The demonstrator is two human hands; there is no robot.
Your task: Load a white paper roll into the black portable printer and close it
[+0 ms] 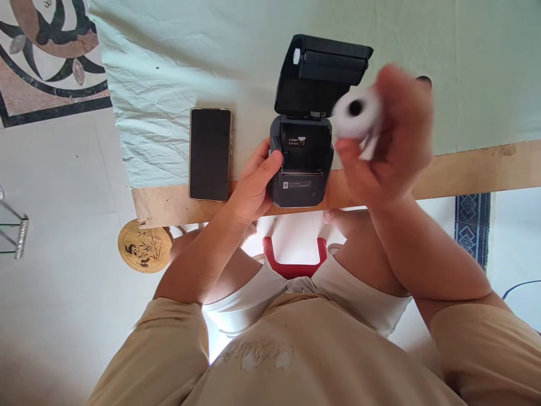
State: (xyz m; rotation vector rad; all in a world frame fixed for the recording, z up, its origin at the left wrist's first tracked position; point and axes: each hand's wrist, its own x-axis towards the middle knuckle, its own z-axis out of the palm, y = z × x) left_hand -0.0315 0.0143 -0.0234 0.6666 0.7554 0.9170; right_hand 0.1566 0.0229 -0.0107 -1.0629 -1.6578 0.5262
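My left hand grips the left side of a small dark portable printer, its thumb over the body's edge. The printer's lid is swung up and back, and its paper compartment shows no roll inside. To the right of the printer, my right hand holds a white paper roll with its dark core hole facing the camera. A short loose end of paper hangs from the roll. The roll is apart from the compartment, and the right hand is slightly blurred.
A dark-screened phone lies left of the printer on the table's pale green cloth. Behind my right hand a small dark round thing is mostly hidden. A round wooden stool stands below the table's wooden edge.
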